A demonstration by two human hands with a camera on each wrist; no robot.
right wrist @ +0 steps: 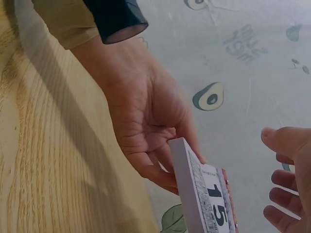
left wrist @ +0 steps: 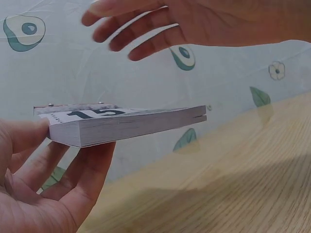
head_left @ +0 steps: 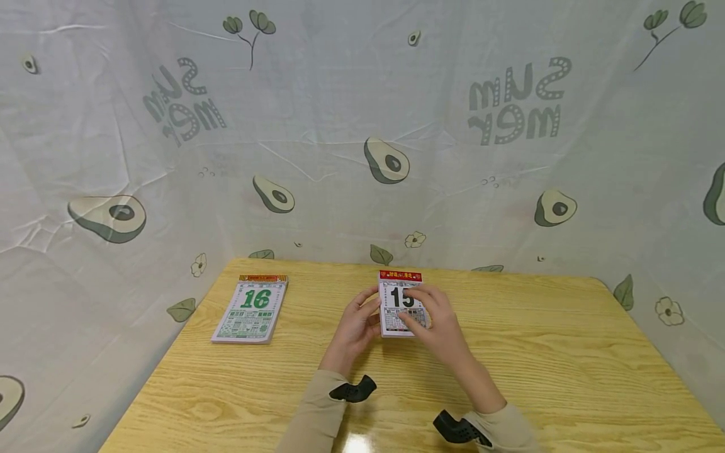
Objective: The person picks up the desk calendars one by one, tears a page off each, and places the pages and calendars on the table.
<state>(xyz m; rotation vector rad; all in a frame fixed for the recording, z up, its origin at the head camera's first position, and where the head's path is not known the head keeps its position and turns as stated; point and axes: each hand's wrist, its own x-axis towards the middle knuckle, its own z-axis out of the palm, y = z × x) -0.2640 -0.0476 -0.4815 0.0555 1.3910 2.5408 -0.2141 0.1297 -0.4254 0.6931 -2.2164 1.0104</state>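
Observation:
A thick tear-off calendar with a red header strip and a black 15 is held up off the table by my left hand. In the left wrist view, the left thumb lies at the near side edge of the calendar and the fingers curl beneath it. My right hand hovers over the calendar's face with thumb and fingers spread. The right wrist view shows a gap between the right hand and the pad. Nothing is in the right hand.
A second tear-off calendar with a green 16 and a red-and-gold header lies on the left of the wooden table. A pale curtain printed with avocados and leaves stands behind and at both sides.

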